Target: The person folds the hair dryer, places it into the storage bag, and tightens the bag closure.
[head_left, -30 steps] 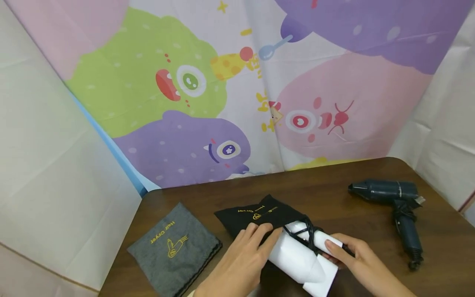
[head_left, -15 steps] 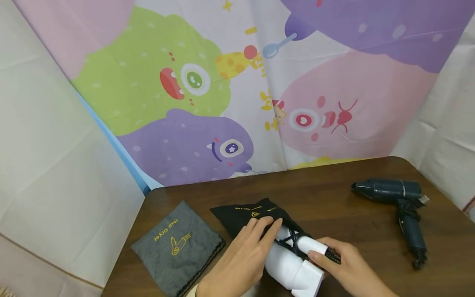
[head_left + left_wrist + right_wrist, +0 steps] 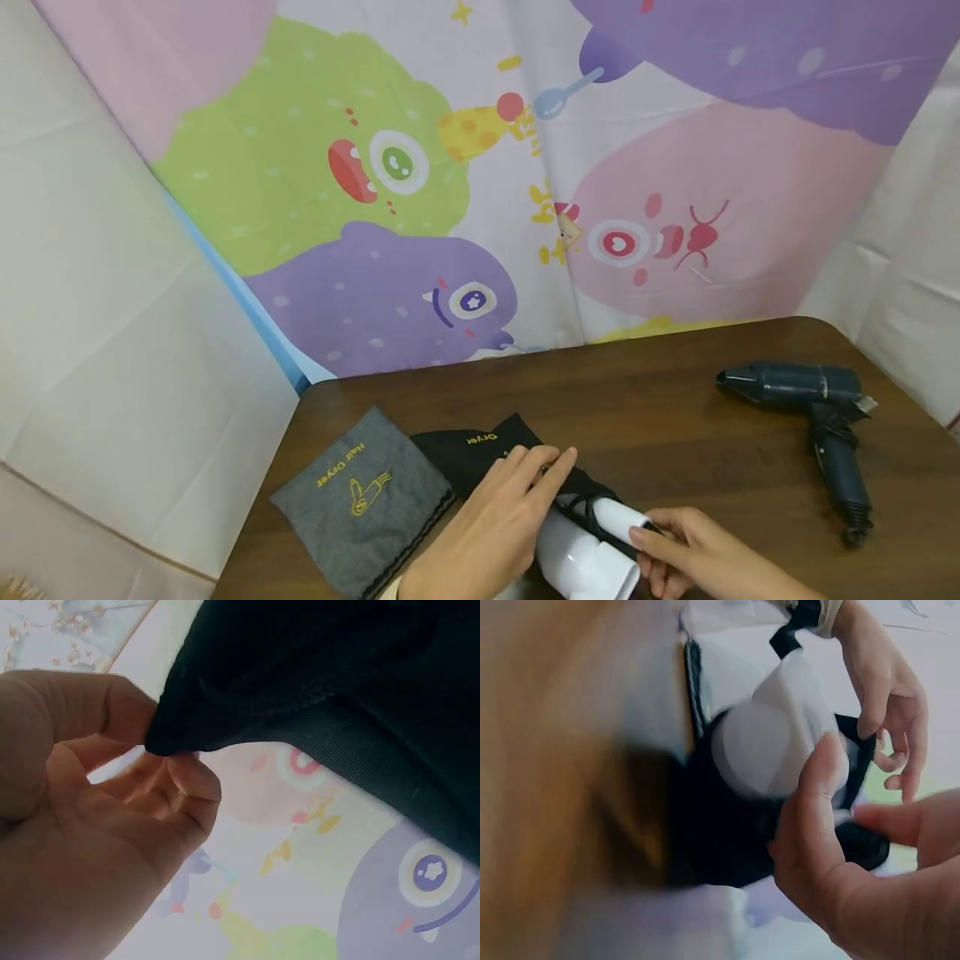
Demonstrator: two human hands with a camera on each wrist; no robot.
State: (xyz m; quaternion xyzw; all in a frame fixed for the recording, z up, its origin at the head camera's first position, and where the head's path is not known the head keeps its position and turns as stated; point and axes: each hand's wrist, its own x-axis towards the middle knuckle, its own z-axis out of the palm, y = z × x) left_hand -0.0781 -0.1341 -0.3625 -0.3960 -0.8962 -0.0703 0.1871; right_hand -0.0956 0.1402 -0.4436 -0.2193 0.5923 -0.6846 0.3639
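Note:
A white hair dryer (image 3: 570,554) with a black cord wrapped about its handle sits partly inside a black drawstring pouch (image 3: 453,458), its wider end and handle tip sticking out. My left hand (image 3: 491,521) pinches the edge of the pouch's mouth between thumb and fingers; the left wrist view shows the dark cloth (image 3: 322,667) caught there. At the handle's end, my right hand (image 3: 693,550) holds the dryer with thumb and fingers. The right wrist view looks at the dryer's white body (image 3: 757,746) ringed by black cloth, which hides its other end.
A grey pouch (image 3: 360,504) with yellow "Hair Dryer" lettering lies flat on the left, right beside the black one. A dark blue hair dryer (image 3: 798,386) rests at the right of the brown table (image 3: 637,375). Behind hangs a cartoon-printed cloth (image 3: 420,308).
The white dryer has slid left and deeper into the black pouch, with my right hand following. The pouch has shifted left toward the grey one. My left hand stays at its mouth.

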